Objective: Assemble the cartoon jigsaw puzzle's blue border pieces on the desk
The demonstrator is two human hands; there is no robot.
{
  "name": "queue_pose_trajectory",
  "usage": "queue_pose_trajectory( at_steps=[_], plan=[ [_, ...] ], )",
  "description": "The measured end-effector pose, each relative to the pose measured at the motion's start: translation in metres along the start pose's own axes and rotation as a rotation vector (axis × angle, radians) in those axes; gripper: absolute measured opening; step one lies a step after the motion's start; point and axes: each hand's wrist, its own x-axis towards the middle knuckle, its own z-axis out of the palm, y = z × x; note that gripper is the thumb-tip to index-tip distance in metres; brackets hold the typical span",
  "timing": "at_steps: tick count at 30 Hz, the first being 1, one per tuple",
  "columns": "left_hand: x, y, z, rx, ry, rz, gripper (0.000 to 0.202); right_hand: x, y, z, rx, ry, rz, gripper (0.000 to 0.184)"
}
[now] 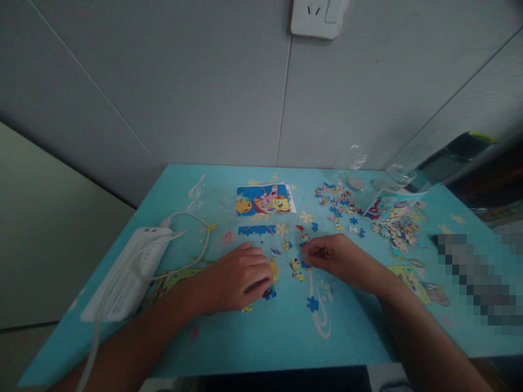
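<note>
My right hand (337, 258) is low over the table, thumb and fingers pinched around a blue puzzle piece (306, 265), partly covered by the fingertips. Beside it lie several loose yellow and blue pieces (295, 265). My left hand (243, 276) rests on the tabletop with its fingers curled under, so whatever they hold is hidden. Close to its thumb are a dark red and blue piece (269, 293) and yellow pieces (274, 269). A joined blue strip of puzzle pieces (256, 230) lies beyond, below a cartoon picture card (265, 200). One blue piece (312, 304) sits apart, nearer to me.
A white power strip (126, 272) with looping cables lies at left. Puzzle pieces (337, 201) are heaped at the back right, with more (398, 234) near a clear container (400, 177) and a printed sheet (390, 206). A blurred dark object (474, 277) lies at right.
</note>
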Motion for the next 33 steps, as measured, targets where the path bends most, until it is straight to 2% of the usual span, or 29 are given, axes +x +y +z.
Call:
queue_pose_trajectory(
  at_steps=[5, 7, 11, 14, 27, 33],
  plan=[
    [0.001, 0.003, -0.003, -0.056, 0.025, 0.008, 0.018, 0.001, 0.003, 0.001, -0.001, -0.001, 0.007, 0.018],
    [0.002, 0.003, -0.004, -0.108, 0.065, -0.028, 0.019, 0.001, 0.003, 0.001, -0.005, -0.004, 0.002, 0.018],
    [0.003, -0.001, -0.005, -0.191, 0.24, -0.27, 0.018, 0.001, 0.0, 0.0, -0.013, 0.008, -0.01, 0.018],
    [0.004, -0.005, -0.006, -0.222, 0.266, -0.381, 0.016, 0.0, -0.002, -0.001, -0.024, 0.009, -0.01, 0.018],
    [0.005, -0.01, -0.005, -0.191, 0.284, -0.381, 0.019, 0.002, -0.003, -0.004, -0.094, 0.048, -0.043, 0.02],
    [-0.003, -0.024, -0.015, -0.117, 0.365, -0.539, 0.018, 0.001, 0.0, -0.002, -0.079, 0.051, -0.044, 0.02]
  ],
)
